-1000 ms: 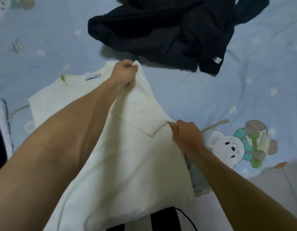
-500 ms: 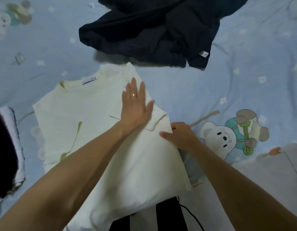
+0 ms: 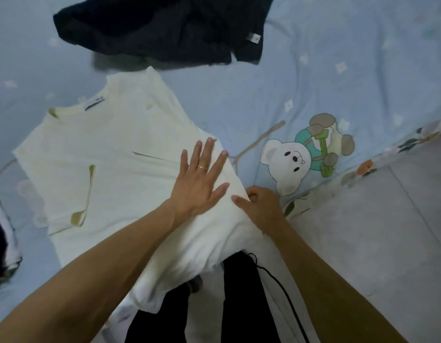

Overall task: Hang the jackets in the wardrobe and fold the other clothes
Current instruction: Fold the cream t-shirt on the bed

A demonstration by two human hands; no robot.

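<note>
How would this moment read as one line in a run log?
step: folding cream T-shirt | left hand: flat, pressing fold | right hand: pinching shirt edge | dark clothes: unfolded

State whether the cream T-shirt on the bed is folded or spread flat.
Partly folded: the cream T-shirt's right side lies doubled over its body, under the flat left hand.

A pale blue bedsheet [image 3: 313, 78] with a cartoon bear print [image 3: 306, 154] covers the bed; grey tiled floor [image 3: 387, 243] lies beyond its right edge.
</note>
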